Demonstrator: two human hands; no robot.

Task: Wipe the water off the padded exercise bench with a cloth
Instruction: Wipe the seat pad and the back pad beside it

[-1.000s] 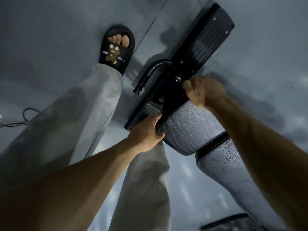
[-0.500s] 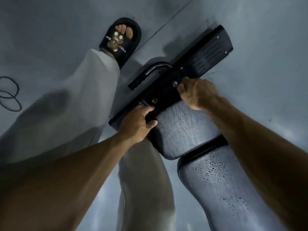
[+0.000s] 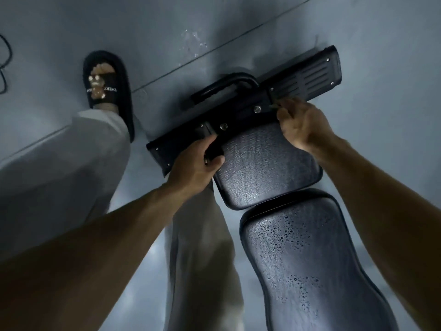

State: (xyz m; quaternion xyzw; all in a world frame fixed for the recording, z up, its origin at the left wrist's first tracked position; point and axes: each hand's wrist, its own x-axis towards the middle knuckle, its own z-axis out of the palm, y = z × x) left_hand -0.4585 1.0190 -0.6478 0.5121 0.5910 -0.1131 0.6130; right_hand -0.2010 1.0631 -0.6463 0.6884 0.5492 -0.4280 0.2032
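Note:
The padded exercise bench lies below me, with a dark seat pad [image 3: 265,168] at its far end and a longer back pad [image 3: 307,259] nearer to me. Water drops bead on the back pad. My left hand [image 3: 195,163] grips the far left corner of the seat pad, thumb on top. My right hand [image 3: 298,125] grips the far right corner, fingers curled over the edge by the black base bar [image 3: 241,115]. No cloth is in view.
A black foot bar with ribbed end plates [image 3: 312,77] and a curved handle [image 3: 224,88] lies on the grey floor. My left foot in a black slide sandal [image 3: 107,91] stands beside it. My light trouser leg [image 3: 202,259] runs along the bench. A cable [image 3: 3,68] lies at far left.
The view has shifted, so the bench now sits more to the right and runs straighter towards me. Both hands keep their grip on the seat pad's far corners.

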